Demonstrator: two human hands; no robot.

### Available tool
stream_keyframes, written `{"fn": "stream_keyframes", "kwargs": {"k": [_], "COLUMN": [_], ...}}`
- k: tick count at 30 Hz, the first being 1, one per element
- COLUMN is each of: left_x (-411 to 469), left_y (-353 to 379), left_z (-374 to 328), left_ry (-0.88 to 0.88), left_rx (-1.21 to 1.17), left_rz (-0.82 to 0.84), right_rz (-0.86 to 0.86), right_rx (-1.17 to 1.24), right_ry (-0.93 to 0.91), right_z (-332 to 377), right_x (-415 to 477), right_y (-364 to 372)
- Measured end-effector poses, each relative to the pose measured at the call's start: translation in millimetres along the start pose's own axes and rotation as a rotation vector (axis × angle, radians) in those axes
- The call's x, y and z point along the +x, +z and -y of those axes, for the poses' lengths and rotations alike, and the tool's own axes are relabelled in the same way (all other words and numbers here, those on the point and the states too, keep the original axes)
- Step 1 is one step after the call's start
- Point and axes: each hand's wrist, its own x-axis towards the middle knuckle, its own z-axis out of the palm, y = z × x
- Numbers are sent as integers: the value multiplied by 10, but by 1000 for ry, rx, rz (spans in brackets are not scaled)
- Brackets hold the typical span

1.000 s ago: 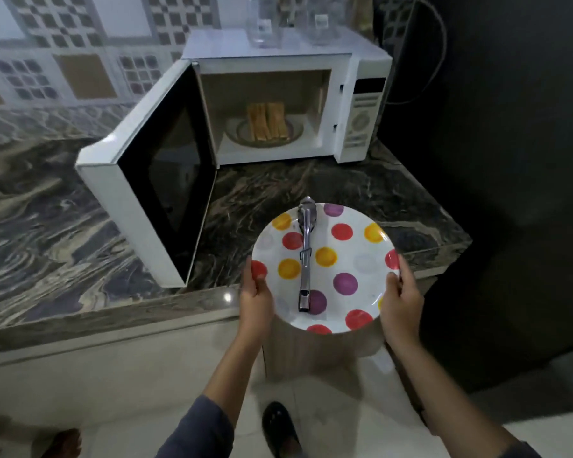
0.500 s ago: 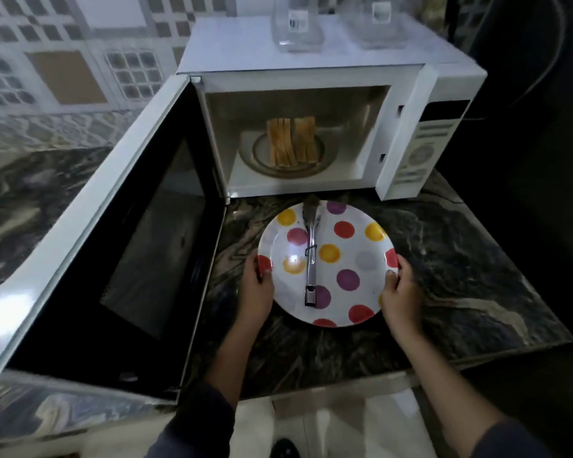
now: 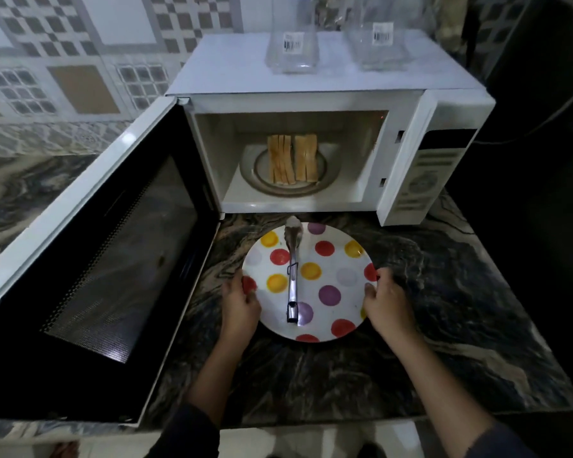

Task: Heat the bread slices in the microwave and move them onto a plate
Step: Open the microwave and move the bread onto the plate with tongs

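Observation:
A white microwave (image 3: 328,90) stands at the back of the marble counter with its door (image 3: 90,259) swung wide open to the left. Inside it, several toasted bread slices (image 3: 291,158) stand on edge on the glass turntable (image 3: 255,170). In front of the oven lies a white plate (image 3: 341,292) with red, yellow and purple dots. Metal tongs (image 3: 292,272) lie across the plate, tips toward the oven. My left hand (image 3: 240,304) grips the plate's left rim and my right hand (image 3: 387,302) grips its right rim.
Two clear glass jars (image 3: 291,34) (image 3: 382,31) with barcode stickers stand on top of the microwave. The open door takes up the counter's left side. The counter's front edge (image 3: 344,421) runs close to my body, and the right side is dark.
I have stepped closer to the counter. The plate with the tongs, held at the counter's front edge before, now sits in front of the open microwave, both hands still on its rim.

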Motion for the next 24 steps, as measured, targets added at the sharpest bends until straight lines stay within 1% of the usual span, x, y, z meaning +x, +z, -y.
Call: {"fn": "stream_keyframes", "kwargs": {"k": [4, 7, 8, 10, 12, 13, 14, 16, 18, 20, 22, 24], "left_x": [0, -29, -44, -71, -99, -112, -121, -132, -127, -127, -132, -125], "left_y": [-7, -15, -22, -35, -48, -52, -54, -67, -72, -76, -82, -121], "left_z": [-1, -20, -24, -21, -16, -11, -1, 21, 51, 58, 44, -8], "left_ry": [-1, -28, -35, -41, -35, -20, -10, -17, -23, -29, -29, -21], "left_rx": [92, 146, 138, 106, 91, 85, 76, 58, 66, 107, 121, 87], "left_rz": [-15, -21, -17, -8, -13, -21, -27, -19, -4, 20, 25, 1], "right_rz": [100, 139, 129, 44, -58, -75, -63, 25, 132, 205, 233, 210], "right_rx": [-150, -218, -244, -280, -212, -156, -107, -52, -58, -83, -79, -45], "right_ry": [-63, -54, -48, -76, -177, -233, -281, -316, -276, -236, -255, -275], "right_z": [-11, 38, 74, 171, 295, 369, 454, 658, 856, 973, 999, 976], "right_x": [100, 148, 148, 122, 70, 46, 25, -7, -9, 13, 24, 3], "right_y": [-125, -192, -205, -197, -135, -84, -21, 122, 256, 373, 458, 484]}}
